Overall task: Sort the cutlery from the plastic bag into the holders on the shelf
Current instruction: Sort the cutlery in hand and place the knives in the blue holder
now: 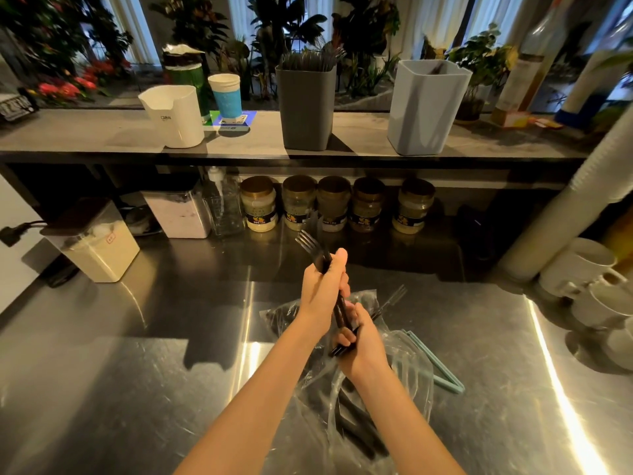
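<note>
The left hand point(323, 289) is clamped round a bunch of black forks point(310, 243), thumb up along the handles and tines pointing up and away. How many forks are in the bunch cannot be told. The handles run down into the right hand point(359, 341), whose fingers curl tightly round their lower ends. 1 more thin fork point(394, 296) sticks out up and to the right from that hand.

Both hands are just above the clear plastic bag point(407, 382), which lies crumpled on the steel counter point(137, 389) with more dark cutlery inside it.

3 holders stand on the shelf point(68, 135): a white holder point(174, 114) at the left, a dark grey holder point(306, 104) in the middle packed with dark cutlery, and a pale blue holder point(426, 104) at the right with 1 dark piece showing in it. 1 blue paper cup point(225, 96) stands between the white and grey holders. 5 jars point(333, 204) line up under the shelf.
</note>
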`<state>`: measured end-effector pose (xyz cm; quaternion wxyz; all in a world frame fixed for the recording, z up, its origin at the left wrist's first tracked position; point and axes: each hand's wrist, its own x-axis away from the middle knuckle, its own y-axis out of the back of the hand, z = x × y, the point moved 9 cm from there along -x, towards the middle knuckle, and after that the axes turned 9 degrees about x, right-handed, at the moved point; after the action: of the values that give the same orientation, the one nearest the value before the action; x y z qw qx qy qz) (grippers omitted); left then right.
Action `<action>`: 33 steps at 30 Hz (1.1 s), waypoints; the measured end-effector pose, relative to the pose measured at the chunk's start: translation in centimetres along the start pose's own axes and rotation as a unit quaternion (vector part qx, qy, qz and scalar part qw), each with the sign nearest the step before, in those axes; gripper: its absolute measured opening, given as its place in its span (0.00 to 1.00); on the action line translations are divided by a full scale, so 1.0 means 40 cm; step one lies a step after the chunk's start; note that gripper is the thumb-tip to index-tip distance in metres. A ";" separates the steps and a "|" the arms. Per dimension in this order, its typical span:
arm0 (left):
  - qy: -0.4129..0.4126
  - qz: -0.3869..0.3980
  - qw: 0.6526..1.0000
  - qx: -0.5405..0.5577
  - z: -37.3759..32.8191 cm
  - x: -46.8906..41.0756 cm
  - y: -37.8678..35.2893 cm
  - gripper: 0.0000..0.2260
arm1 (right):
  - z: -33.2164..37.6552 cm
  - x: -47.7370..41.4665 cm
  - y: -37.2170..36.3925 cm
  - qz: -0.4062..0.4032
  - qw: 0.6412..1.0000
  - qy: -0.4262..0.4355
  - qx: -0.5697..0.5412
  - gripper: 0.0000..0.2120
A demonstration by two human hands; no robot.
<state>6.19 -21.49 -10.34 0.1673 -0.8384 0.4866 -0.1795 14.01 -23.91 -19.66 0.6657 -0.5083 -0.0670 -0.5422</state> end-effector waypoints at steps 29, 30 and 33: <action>0.060 0.048 0.856 -0.512 0.025 -0.022 -0.014 0.11 | 0.221 0.029 -0.111 0.043 0.883 0.216 0.414 0.15; 0.053 0.057 0.846 -0.527 0.020 -0.021 -0.018 0.13 | 0.225 0.028 -0.113 0.041 0.888 0.216 0.404 0.13; 0.061 0.121 0.861 -0.490 0.010 -0.015 -0.031 0.20 | 0.241 0.027 -0.114 0.046 0.893 0.213 0.393 0.13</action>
<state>7.05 -20.33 -10.21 -0.2745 -0.7340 0.6189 0.0534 15.32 -16.92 -11.64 0.8334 -0.0797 -0.1078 -0.5362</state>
